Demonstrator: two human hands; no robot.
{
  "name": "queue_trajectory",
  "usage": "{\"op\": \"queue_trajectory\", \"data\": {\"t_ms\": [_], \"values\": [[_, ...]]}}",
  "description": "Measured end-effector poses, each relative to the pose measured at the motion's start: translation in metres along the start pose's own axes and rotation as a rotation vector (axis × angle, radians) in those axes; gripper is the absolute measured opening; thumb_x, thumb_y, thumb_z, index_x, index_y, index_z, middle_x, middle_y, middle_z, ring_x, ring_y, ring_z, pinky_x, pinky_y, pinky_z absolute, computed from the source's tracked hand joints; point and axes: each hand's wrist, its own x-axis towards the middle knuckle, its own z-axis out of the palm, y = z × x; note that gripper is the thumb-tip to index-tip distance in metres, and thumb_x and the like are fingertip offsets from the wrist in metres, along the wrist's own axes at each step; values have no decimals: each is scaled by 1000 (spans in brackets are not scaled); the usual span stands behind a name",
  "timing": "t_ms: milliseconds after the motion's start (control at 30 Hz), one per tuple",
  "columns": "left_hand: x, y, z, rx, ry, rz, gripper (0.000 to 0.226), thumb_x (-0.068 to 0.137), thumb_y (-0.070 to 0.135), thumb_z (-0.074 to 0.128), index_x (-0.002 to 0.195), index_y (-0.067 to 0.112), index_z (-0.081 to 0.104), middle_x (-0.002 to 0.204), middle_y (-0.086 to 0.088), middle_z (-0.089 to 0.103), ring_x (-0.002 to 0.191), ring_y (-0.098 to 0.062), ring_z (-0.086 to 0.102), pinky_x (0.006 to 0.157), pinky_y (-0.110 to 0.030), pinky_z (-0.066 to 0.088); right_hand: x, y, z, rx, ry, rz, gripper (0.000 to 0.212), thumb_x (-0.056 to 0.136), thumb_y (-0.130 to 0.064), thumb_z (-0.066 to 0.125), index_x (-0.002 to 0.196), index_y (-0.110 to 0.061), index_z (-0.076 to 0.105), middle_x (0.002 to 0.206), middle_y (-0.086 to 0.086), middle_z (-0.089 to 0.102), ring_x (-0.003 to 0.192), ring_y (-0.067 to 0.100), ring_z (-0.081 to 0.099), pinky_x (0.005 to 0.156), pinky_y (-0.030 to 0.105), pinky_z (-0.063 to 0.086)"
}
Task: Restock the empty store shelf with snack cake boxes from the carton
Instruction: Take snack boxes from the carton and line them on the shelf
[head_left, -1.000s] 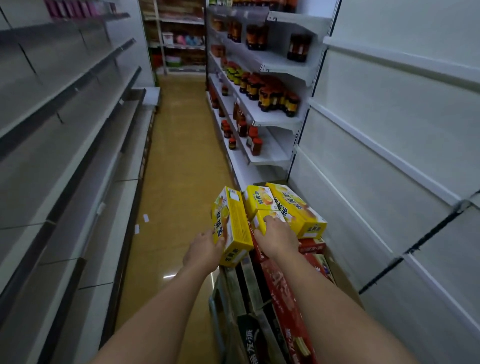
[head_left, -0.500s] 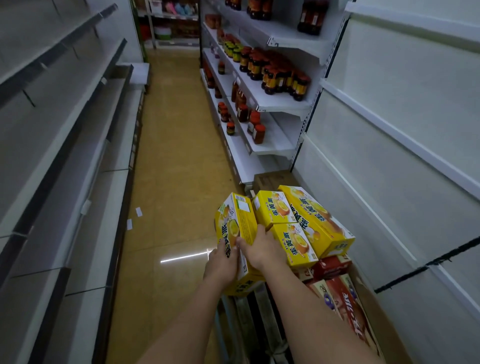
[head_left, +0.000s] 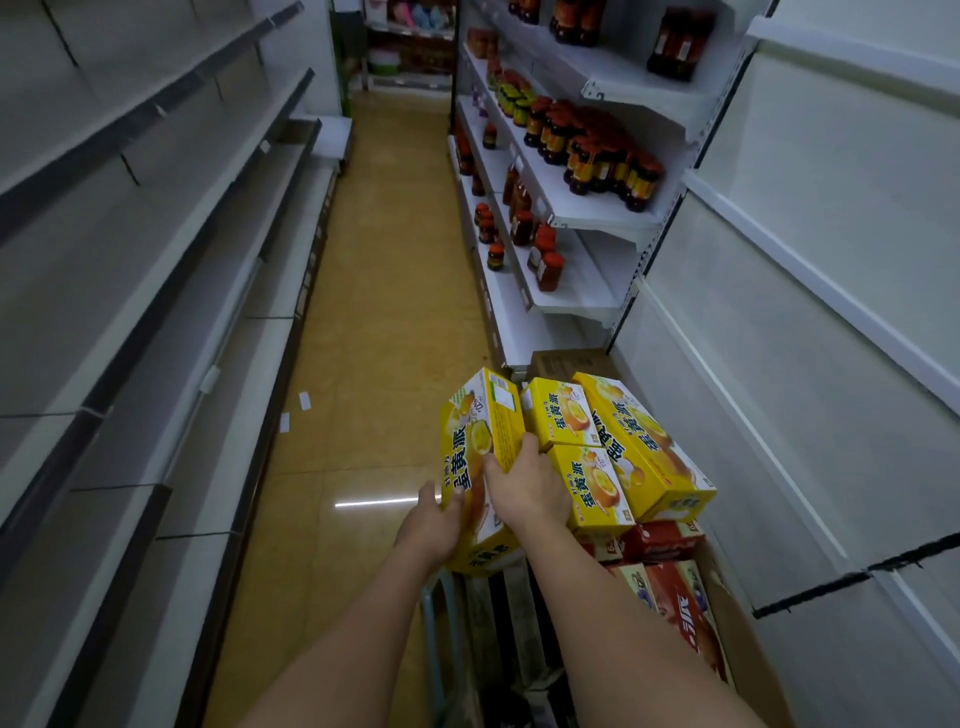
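Hands grip 1 yellow snack cake box (head_left: 480, 457) tilted on edge at the carton's (head_left: 737, 639) left rim: left hand (head_left: 431, 525) under its lower side, right hand (head_left: 527, 488) curled over its top. 3 more yellow boxes (head_left: 623, 447) lie beside it. Bare floor (head_left: 384, 332) runs ahead between the shelves (head_left: 171, 291).

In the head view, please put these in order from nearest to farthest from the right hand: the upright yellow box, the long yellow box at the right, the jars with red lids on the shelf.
1. Upright yellow box: the right hand grips it.
2. Long yellow box: to the right, on the stack.
3. Jars with red lids: far ahead, on the right-side shelf.
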Motion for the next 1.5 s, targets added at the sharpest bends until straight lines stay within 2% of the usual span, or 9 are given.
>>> {"op": "queue_trajectory", "data": {"t_ms": [133,233,433,600,933,1033,1200,1367,1500], "values": [[-17,1,-13,-167,171,-79,66,98,47,40,150,15,17,147,-17,38,129,-37,43,103,-44,41,-11,-14,-12,110,22,-29,58,95,-53,41,141,-19,30,128,9,57,117,32,54,90,40,44],[-35,8,-27,-660,286,-281,69,90,49,56,141,13,27,134,-15,46,113,-38,51,88,-43,48,-22,-31,-18,250,48,-24,59,95,-52,41,143,-21,28,134,7,54,120,31,53,93,40,42],[-82,19,-64,-1374,24,-223,48,88,44,63,107,0,60,91,-15,64,85,-28,61,88,-46,48,-59,-64,-13,497,-46,-84,59,98,-46,38,148,-20,22,139,11,50,123,34,50,94,39,39],[-119,1,-102,-1307,261,-130,31,89,32,64,105,6,63,69,-9,70,59,-20,67,61,-31,54,-80,-83,-4,554,-232,-214,58,96,-44,47,145,-18,31,135,12,52,121,33,50,97,36,39],[-212,-98,-197,-1243,599,-41,38,78,19,76,112,7,64,83,-13,73,76,-28,68,71,-39,56,-133,-161,16,482,-295,-541,87,87,-32,62,153,-11,11,159,9,17,145,27,21,114,42,27],[-239,-122,-231,-1248,686,60,53,72,12,76,122,6,57,98,-18,72,78,-31,70,60,-37,57,-163,-194,36,472,-342,-663,71,82,-39,59,143,-14,34,144,14,34,131,35,39,105,45,37],[-275,-156,-288,-1270,831,140,55,80,8,72,127,20,46,114,-17,66,87,-34,67,75,-52,55,-211,-254,71,436,-404,-729,63,85,-28,63,140,-11,37,138,17,37,128,37,41,100,43,40],[-299,-175,-337,-1204,940,193,43,86,11,66,121,29,47,102,-5,68,76,-25,67,48,-32,53,-251,-307,94,495,-487,-752,60,83,-33,67,131,-6,42,129,14,43,115,36,51,93,45,46],[-310,-192,-369,-1076,1041,164,44,88,14,66,123,30,46,106,-7,68,78,-24,68,53,-32,53,-271,-343,113,553,-604,-778,57,83,-32,69,127,-8,41,128,12,42,116,35,51,98,53,44]]}}
